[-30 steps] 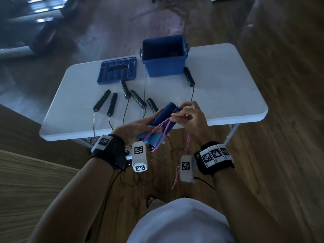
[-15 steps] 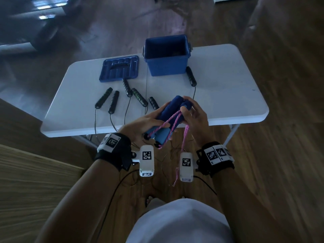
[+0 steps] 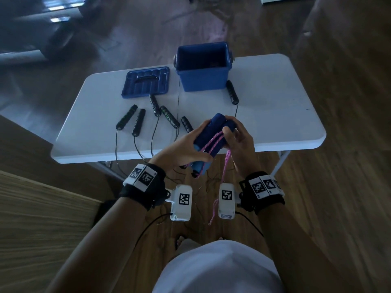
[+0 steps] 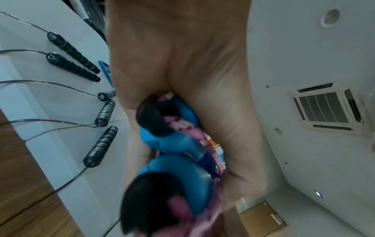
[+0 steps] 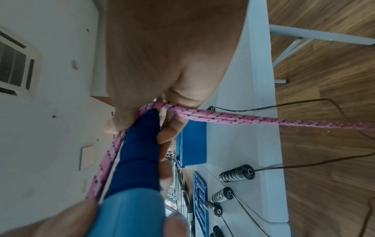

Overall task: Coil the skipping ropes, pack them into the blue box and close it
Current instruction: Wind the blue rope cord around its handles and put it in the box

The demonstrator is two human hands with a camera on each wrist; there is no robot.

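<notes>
My left hand (image 3: 186,149) grips the two blue handles (image 3: 213,134) of a skipping rope side by side, in front of the table's near edge. Pink rope (image 3: 211,142) runs in turns along the handles. My right hand (image 3: 237,140) pinches the rope (image 5: 223,119) at the handles' far end; its loose tail (image 3: 220,187) hangs toward the floor. The blue box (image 3: 204,79) stands open at the table's far middle, its lid (image 3: 146,82) flat to the left. Several black-handled ropes (image 3: 167,116) lie on the white table (image 3: 275,115), cords hanging over its front edge.
One black handle (image 3: 232,92) lies right of the box. Thin black cords (image 3: 135,149) trail over the table's front edge to the wooden floor. My bare feet (image 3: 182,240) show below. The table's legs (image 5: 304,36) stand at the right.
Both hands have lifted the handles a little toward the table. My right hand has slid from the middle of the handles to their far end, taking the pink rope along.
</notes>
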